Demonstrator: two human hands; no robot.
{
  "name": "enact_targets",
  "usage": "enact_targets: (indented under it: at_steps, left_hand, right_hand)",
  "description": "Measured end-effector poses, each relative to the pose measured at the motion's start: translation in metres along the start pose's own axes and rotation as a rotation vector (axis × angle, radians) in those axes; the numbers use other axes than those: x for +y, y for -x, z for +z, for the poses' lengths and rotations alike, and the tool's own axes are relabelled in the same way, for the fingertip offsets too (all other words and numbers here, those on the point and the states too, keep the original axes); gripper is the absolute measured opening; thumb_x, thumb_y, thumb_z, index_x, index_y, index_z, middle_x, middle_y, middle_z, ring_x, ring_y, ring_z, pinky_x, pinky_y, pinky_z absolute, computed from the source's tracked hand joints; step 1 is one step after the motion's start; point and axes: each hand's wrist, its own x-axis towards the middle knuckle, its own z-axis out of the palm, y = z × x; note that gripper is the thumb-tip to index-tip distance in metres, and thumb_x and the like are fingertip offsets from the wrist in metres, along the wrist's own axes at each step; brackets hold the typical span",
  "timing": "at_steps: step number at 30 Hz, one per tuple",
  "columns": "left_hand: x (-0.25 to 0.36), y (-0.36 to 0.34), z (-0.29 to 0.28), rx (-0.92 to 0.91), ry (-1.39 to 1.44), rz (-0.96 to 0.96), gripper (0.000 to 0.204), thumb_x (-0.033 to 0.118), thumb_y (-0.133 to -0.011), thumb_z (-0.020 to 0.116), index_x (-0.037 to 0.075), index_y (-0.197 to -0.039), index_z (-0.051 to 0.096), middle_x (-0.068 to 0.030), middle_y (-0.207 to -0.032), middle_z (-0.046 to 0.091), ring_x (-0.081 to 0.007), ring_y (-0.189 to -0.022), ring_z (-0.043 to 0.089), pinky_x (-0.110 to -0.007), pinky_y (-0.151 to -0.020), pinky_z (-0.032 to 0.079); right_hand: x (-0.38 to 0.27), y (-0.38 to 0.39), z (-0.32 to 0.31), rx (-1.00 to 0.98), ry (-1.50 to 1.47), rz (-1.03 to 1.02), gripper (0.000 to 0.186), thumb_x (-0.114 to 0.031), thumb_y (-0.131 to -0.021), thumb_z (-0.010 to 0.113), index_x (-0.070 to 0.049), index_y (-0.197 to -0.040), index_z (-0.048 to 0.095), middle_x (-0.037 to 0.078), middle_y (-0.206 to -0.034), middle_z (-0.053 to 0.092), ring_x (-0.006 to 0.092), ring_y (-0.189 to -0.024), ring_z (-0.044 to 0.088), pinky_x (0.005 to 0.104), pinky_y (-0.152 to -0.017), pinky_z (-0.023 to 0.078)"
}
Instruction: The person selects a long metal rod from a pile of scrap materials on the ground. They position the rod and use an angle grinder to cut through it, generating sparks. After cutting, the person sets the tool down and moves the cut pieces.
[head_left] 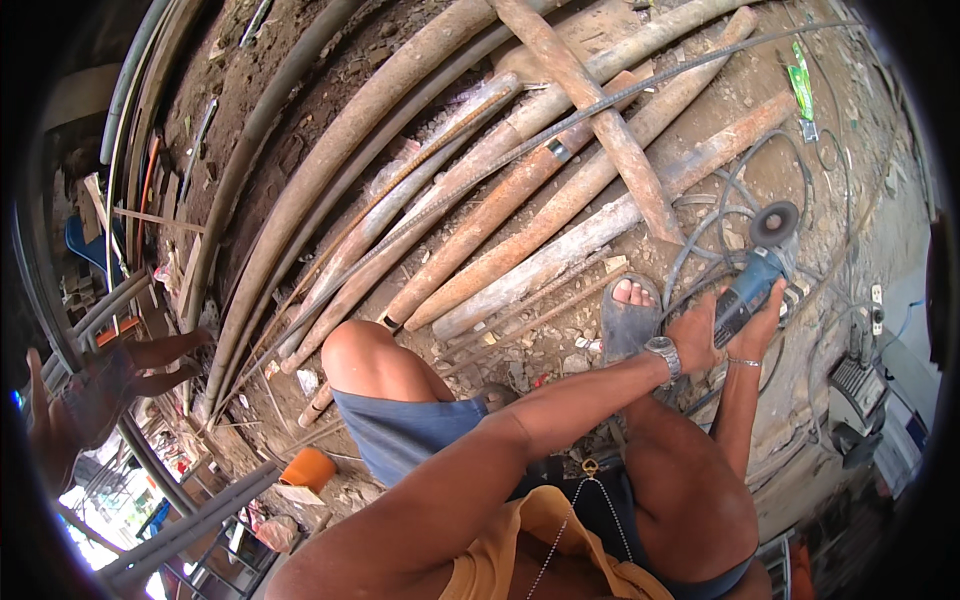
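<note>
An angle grinder (752,284) with a blue body and a dark round disc (774,223) is held at the right, its disc pointing away from me. My left hand (694,334), with a watch on the wrist, is closed on the grinder's near left side. Against its right side, my right hand (757,330), with a bracelet at the wrist, is also closed on it. Whether the disc spins cannot be told. Just left of the grinder is my sandalled foot (631,318). Several rusty pipes (560,245) lie side by side on the dirt, left of the grinder.
One pipe (600,125) lies across the others, with a long ribbed steel bar (440,212) over them. Cables (700,235) loop around the grinder. A green wrapper (800,80) lies at far right. An orange container (308,468) stands at lower left. Another person (110,385) appears blurred at left.
</note>
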Motion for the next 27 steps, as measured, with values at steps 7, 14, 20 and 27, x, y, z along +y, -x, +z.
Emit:
enact_targets:
  at_steps: [7,14,20,27]
  left_hand:
    - [0.000,-0.003,0.024,0.048,-0.010,-0.015,0.054,0.009,-0.071,0.076,0.000,-0.111,0.040,-0.0299,-0.088,0.065,-0.0469,-0.086,0.066,-0.053,-0.075,0.053]
    - [0.006,0.003,0.018,0.060,0.001,0.000,0.054,0.009,-0.071,0.076,0.000,-0.110,0.040,-0.0297,-0.089,0.065,-0.0483,-0.087,0.066,-0.053,-0.075,0.054]
    - [0.018,0.006,-0.007,0.117,0.005,-0.033,0.061,0.012,-0.073,0.077,-0.003,-0.117,0.038,-0.0315,-0.097,0.061,-0.0495,-0.090,0.063,-0.054,-0.078,0.052]
    - [0.021,0.045,-0.159,0.240,-0.244,0.270,0.059,0.019,-0.076,0.074,-0.001,-0.127,0.051,-0.0207,-0.115,0.058,-0.0393,-0.112,0.056,-0.047,-0.092,0.048]
  right_hand:
    - [-0.015,-0.004,-0.007,0.032,0.006,-0.016,0.056,-0.055,-0.099,0.045,-0.002,-0.110,0.061,0.011,-0.089,0.065,0.0270,-0.072,0.064,0.0401,-0.069,0.056]
    - [-0.021,0.003,-0.003,-0.004,0.044,-0.020,0.050,-0.050,-0.098,0.053,-0.002,-0.110,0.060,0.011,-0.088,0.064,0.0247,-0.072,0.064,0.0397,-0.068,0.056]
    - [-0.019,0.023,0.056,-0.127,0.589,-0.372,0.040,-0.023,-0.085,0.078,-0.002,-0.111,0.058,0.003,-0.095,0.061,0.0125,-0.082,0.057,0.0294,-0.076,0.047]
    - [-0.048,0.023,0.131,-0.478,0.986,-0.608,0.051,-0.017,-0.074,0.080,0.002,-0.114,0.056,0.008,-0.098,0.065,0.0166,-0.085,0.060,0.0323,-0.080,0.049]
